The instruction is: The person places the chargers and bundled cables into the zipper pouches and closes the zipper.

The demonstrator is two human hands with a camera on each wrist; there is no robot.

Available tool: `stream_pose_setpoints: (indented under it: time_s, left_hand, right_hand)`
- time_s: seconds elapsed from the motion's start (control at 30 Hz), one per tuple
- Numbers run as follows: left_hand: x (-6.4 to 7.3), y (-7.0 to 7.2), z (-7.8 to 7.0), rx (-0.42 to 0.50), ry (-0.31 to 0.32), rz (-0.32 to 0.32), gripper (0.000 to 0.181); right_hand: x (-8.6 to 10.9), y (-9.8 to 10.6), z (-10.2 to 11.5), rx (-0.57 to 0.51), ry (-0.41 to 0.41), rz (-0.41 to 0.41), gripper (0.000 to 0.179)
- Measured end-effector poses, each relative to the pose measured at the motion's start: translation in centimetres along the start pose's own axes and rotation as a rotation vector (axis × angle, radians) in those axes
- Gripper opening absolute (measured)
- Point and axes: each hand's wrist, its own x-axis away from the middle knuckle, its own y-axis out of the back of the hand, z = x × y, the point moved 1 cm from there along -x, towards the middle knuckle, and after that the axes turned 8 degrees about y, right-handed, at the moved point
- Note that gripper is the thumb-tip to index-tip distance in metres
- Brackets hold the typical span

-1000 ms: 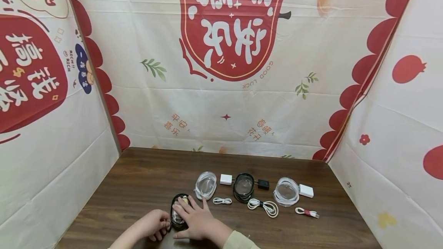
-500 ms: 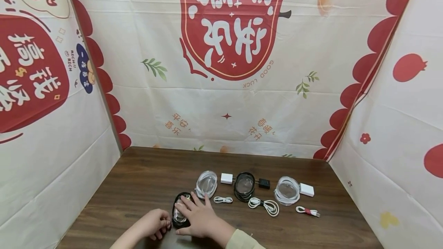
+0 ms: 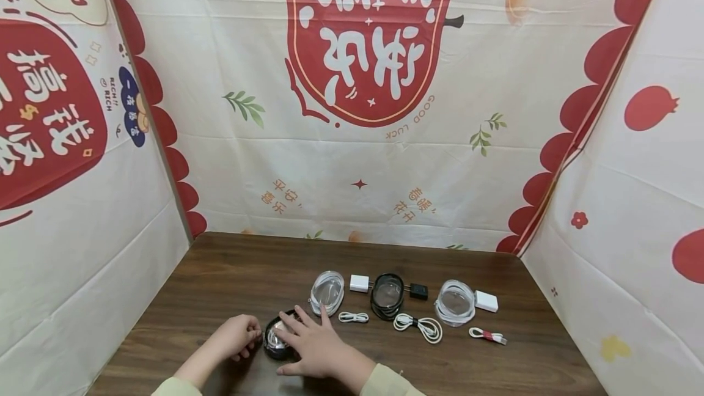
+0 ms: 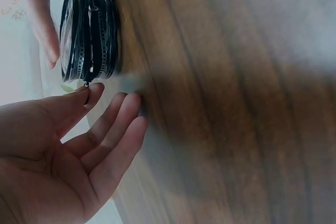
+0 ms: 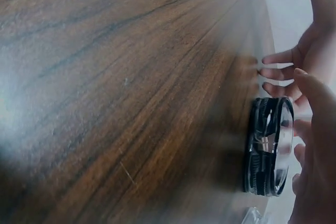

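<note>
A round, clear zip pouch with black trim (image 3: pixel 272 347) lies on the table, with a coiled pale cable showing through its top. My left hand (image 3: pixel 236 333) is at its left side. In the left wrist view, that thumb and index finger pinch the small zipper pull (image 4: pixel 86 85) at the end of the pouch's zip, the other fingers loosely bent. My right hand (image 3: pixel 318 342) spreads over the pouch's right part with straight fingers, hiding some of it. The right wrist view shows the pouch's black side (image 5: pixel 258 148) beneath those fingers.
Behind stand a clear pouch with white trim (image 3: pixel 318 307), a black-trimmed pouch (image 3: pixel 387 310) and another white-trimmed one (image 3: pixel 455 316). Around them lie white chargers (image 3: pixel 360 283), a black charger (image 3: pixel 418 291) and bundled white cables (image 3: pixel 431 330). Printed cloth walls enclose the table (image 3: pixel 247 267).
My left hand has shifted slightly left and away from me, and the pouch has slid a little left. The right hand stays spread over the pouch, almost in place.
</note>
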Motion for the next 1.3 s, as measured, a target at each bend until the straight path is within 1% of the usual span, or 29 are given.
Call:
stream_pose_setpoints:
  time_s: [0.17, 0.3, 0.43, 0.6, 0.7, 0.83, 1.0, 1.1, 1.3]
  left_hand:
    - [-1.1, 0.2, 0.0, -0.032, -0.002, -0.027, 0.015]
    - [-1.5, 0.2, 0.2, -0.045, -0.003, -0.031, 0.016]
    - [-1.0, 0.1, 0.1, -0.035, -0.011, -0.022, 0.019]
    - [-0.5, -0.1, 0.1, -0.018, -0.038, -0.012, 0.02]
    - [-0.4, -0.4, 0.3, -0.01, -0.049, -0.012, 0.02]
    - [-0.3, -0.6, 0.5, 0.007, -0.051, -0.013, 0.02]
    - [0.1, -0.7, 0.8, 0.011, -0.055, -0.003, 0.02]
    - [0.5, -0.8, 0.9, 0.018, -0.053, 0.01, 0.02]
    - [1.0, -1.1, 0.9, 0.015, -0.075, 0.036, 0.02]
  right_hand:
    - [-0.2, -0.3, 0.0, 0.012, -0.017, -0.012, 0.076]
    - [-0.3, -0.5, 0.0, -0.009, -0.03, 0.009, 0.077]
    - [-0.3, -0.6, 0.1, -0.009, -0.042, 0.022, 0.078]
    - [-0.2, -0.8, 0.1, 0.009, -0.058, 0.028, 0.08]
    - [-0.3, -0.9, 0.0, -0.015, -0.058, 0.03, 0.079]
    - [-0.6, -1.7, -0.4, -0.04, -0.055, 0.027, 0.079]
    - [-1.0, -2.9, -0.8, -0.024, -0.048, -0.007, 0.081]
    - [-0.9, -2.7, -0.7, -0.036, -0.048, -0.008, 0.081]
    - [-0.6, -1.3, -0.3, -0.104, -0.058, 0.027, 0.079]
